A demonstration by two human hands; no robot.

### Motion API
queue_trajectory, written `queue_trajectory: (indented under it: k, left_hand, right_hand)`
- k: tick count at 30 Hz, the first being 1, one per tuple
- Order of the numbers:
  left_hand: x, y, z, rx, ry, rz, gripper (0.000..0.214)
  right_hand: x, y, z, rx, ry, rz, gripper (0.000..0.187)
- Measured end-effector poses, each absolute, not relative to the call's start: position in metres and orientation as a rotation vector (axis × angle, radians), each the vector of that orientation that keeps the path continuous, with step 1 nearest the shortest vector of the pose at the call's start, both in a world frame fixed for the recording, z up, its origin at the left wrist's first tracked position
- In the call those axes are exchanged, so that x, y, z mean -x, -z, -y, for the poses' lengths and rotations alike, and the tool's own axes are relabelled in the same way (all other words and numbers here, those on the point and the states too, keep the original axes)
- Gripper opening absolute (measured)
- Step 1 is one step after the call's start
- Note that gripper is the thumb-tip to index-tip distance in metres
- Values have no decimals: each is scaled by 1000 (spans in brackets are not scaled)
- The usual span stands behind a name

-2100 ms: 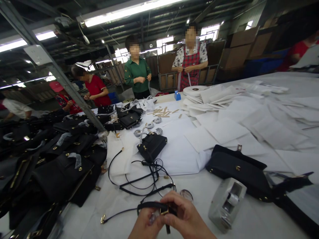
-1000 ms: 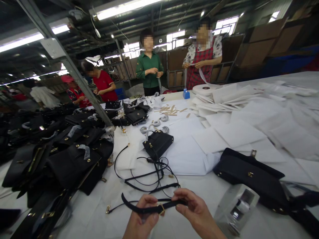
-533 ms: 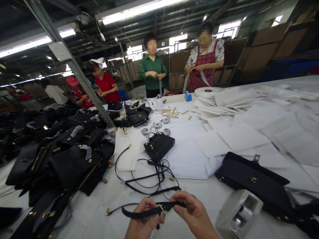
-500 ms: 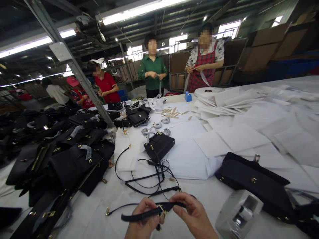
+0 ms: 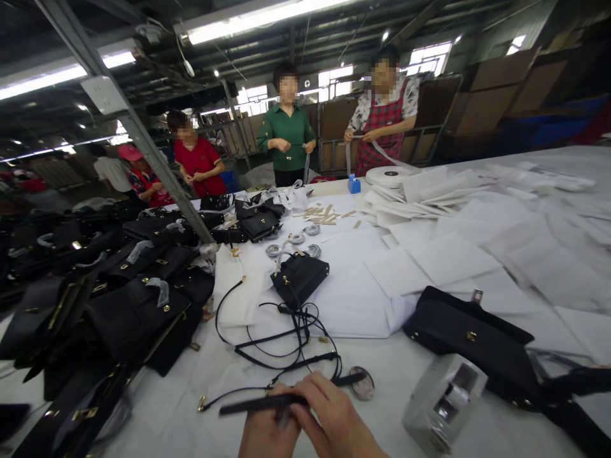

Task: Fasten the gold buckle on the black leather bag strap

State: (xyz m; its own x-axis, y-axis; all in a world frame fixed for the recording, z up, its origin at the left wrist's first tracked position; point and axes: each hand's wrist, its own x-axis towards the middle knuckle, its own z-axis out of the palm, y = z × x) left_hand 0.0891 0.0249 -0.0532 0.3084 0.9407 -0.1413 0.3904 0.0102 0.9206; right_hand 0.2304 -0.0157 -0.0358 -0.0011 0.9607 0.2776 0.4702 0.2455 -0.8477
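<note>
Both my hands meet at the bottom centre over a black bag strap (image 5: 258, 404). My left hand (image 5: 262, 436) is closed under the strap near its middle. My right hand (image 5: 329, 416) lies over it, fingers curled round the strap's buckle end, which is hidden. The strap's free end sticks out to the left. More thin black straps (image 5: 286, 337) lie tangled just beyond, leading to a small black handbag (image 5: 300, 277). A small round roll (image 5: 364, 384) lies right of my right hand.
A grey tape dispenser (image 5: 442, 401) stands at the lower right, with a flat black bag (image 5: 470, 340) behind it. Piled black bags (image 5: 119, 299) fill the left. White sheets (image 5: 477, 242) cover the right of the table. Several people stand working at the far edge.
My hands have closed together: the right hand slid left over the strap and now covers the gold buckle. The strap's left end points out flatter. The view shifted slightly.
</note>
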Motion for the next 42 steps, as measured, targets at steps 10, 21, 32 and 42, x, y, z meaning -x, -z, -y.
queue_trajectory:
  k: [10,21,32,42]
  left_hand:
    - [-88,47,-27,-1242,-803,-1087,30]
    - [-89,41,-27,-1185,-795,-1095,35]
    - [-95,46,-26,-1161,-803,-1118,36]
    - [-76,55,-44,-1062,-783,-874,27]
  right_hand:
    - [-235,56,10,997,-1327,238,30]
    - [-234,67,11,913,-1399,63,36]
    - [-238,63,15,1132,-1235,393,34]
    - [-235,37,20,1149,-562,1451,14]
